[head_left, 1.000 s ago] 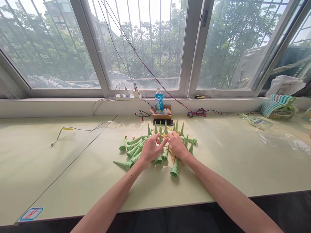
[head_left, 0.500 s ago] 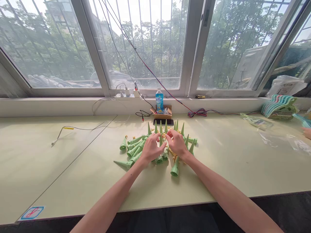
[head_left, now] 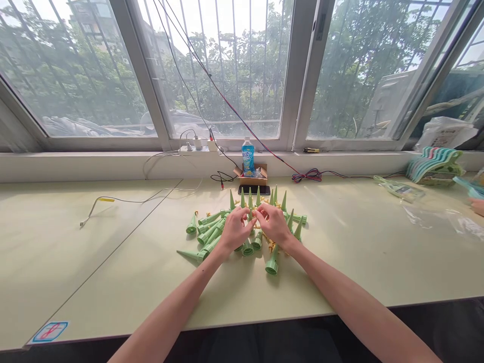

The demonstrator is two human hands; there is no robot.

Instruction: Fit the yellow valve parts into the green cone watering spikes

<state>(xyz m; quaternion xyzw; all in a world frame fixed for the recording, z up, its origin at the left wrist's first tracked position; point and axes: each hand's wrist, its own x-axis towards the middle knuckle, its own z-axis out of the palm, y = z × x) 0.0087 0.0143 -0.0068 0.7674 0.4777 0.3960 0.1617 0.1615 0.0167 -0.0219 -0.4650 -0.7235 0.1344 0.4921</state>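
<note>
A heap of green plastic cone spikes (head_left: 212, 233) lies in the middle of the pale table (head_left: 113, 262), some upright at the back (head_left: 257, 197), with small yellow parts (head_left: 270, 247) scattered among them. My left hand (head_left: 235, 229) and my right hand (head_left: 273, 224) meet over the heap with their fingertips pinched together. The fingers close on something small between them that I cannot make out. One cone (head_left: 272, 262) lies nearest me below my right wrist.
Behind the heap lie a black phone (head_left: 253, 190) and a small cardboard box (head_left: 252, 176) holding a blue bottle (head_left: 247, 156). Cables run along the sill, and a white lead (head_left: 124, 200) crosses the left table. Coloured hangers (head_left: 433, 164), plastic bags and another person's hand (head_left: 477, 205) are at the right.
My hands drew apart slightly half a second ago and have come back together over the heap. Another person's hand with a blue item came into view at the right edge.
</note>
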